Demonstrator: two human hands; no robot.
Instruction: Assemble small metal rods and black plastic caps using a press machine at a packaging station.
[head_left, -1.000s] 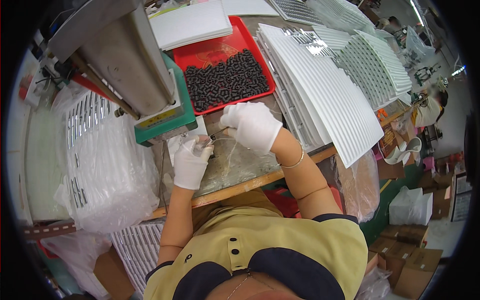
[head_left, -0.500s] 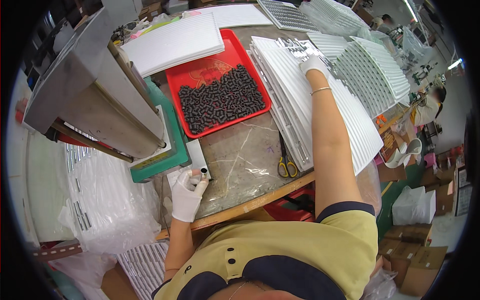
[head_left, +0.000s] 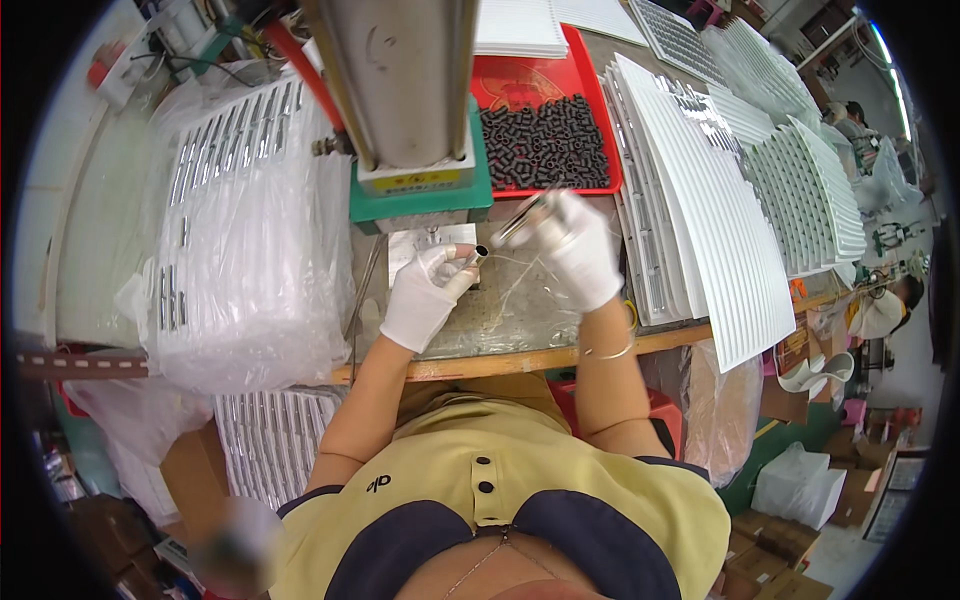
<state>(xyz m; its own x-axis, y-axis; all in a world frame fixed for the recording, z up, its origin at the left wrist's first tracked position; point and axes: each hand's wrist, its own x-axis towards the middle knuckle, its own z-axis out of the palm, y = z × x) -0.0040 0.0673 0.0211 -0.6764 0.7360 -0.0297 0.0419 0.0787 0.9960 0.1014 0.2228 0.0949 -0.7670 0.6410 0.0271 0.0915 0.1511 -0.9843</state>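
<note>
My left hand [head_left: 420, 303], in a white glove, pinches a small shiny metal tube [head_left: 478, 256] whose dark open end faces up. It is just in front of the green base [head_left: 420, 206] of a press with a grey column [head_left: 405, 90]. My right hand [head_left: 582, 255], also gloved and smeared by motion, grips a longer shiny metal tube [head_left: 520, 222] pointing toward the left hand. Whether it holds more than one tube, I cannot tell. Beyond both hands, a red tray [head_left: 614, 150] bears a heap of short black sleeves [head_left: 545, 145].
White ribbed trays [head_left: 715, 220] are stacked at the right, with shiny metal tubes [head_left: 708, 122] at their far end. A plastic-wrapped stack [head_left: 260, 250] holding metal tubes stands left of the press. The wooden table edge [head_left: 465, 363] runs before me.
My right hand has come back from the white trays toward my left, now with a metal tube. The view has swung left, bringing the press nearer the middle. My left hand still pinches its tube.
</note>
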